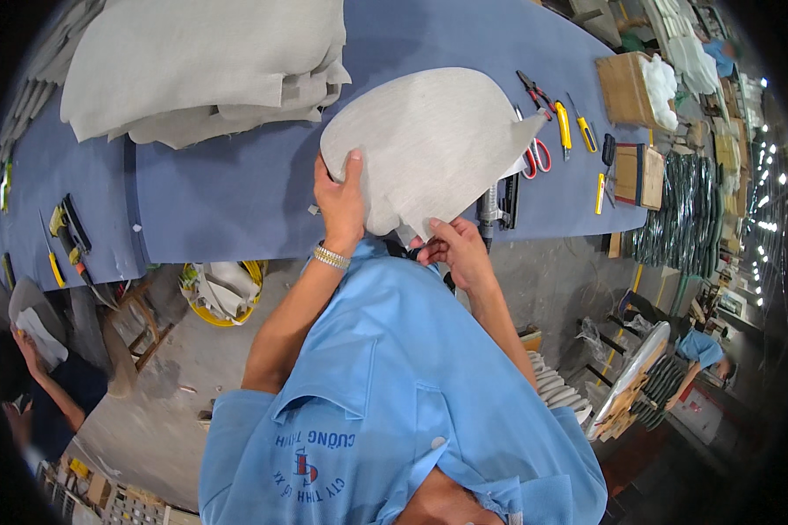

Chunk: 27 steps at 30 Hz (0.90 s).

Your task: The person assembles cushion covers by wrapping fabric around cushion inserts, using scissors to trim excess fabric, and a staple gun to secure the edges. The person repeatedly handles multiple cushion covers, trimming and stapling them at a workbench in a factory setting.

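A rounded light-grey fabric-covered panel [429, 131] is held over the near edge of the blue table [228, 188]. My left hand [340, 201] grips its left side, thumb on top and the other fingers hidden beneath. At the near edge, my right hand [460, 251] pinches a loose flap of the grey fabric between thumb and fingers. A narrow fabric tail sticks out at the panel's right end. Partly under that side lie red-handled scissors [538, 159] and a grey and black tool [492, 208], possibly a staple gun.
Grey fabric pieces [206, 66] are stacked at the far left. Pliers [534, 92], a yellow cutter [563, 127] and screwdrivers lie on the right. A yellow basket of scraps [223, 293] stands below the table edge. Another person's arm [52, 376] is at lower left.
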Tool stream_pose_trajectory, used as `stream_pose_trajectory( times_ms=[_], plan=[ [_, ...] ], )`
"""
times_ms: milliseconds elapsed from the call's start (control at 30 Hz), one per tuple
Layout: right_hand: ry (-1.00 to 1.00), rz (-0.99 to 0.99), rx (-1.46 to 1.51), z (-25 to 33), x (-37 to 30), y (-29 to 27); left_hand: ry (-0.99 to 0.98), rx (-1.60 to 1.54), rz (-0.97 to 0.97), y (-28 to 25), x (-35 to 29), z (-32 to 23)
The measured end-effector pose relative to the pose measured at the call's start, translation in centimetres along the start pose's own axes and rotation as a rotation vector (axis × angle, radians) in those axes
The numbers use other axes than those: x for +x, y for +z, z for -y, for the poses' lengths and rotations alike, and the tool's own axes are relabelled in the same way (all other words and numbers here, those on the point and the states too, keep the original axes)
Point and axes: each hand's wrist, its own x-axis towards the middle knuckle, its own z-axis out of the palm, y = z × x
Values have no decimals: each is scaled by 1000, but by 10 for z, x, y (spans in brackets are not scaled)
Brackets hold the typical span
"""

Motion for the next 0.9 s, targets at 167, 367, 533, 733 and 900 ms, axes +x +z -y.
stream_pose_trajectory(
  times_ms=[167, 367, 533, 733, 900],
  plan=[
    [-173, -1, -196, -6, 5, 17, -37, 53, 68, -6, 8, 2],
    [-454, -155, -792, 28, -2, 37, -737, -444, 19, -7, -3, -10],
    [-544, -62, -830, 33, 30, 61, -657, -377, 56, -23, 11, 13],
    [-511, -23, -743, 43, 41, 69, 342, 592, 364, -56, -29, -28],
    [-539, -40, -802, 39, 38, 67, 514, 773, 414, -57, -42, -26]
  ],
)
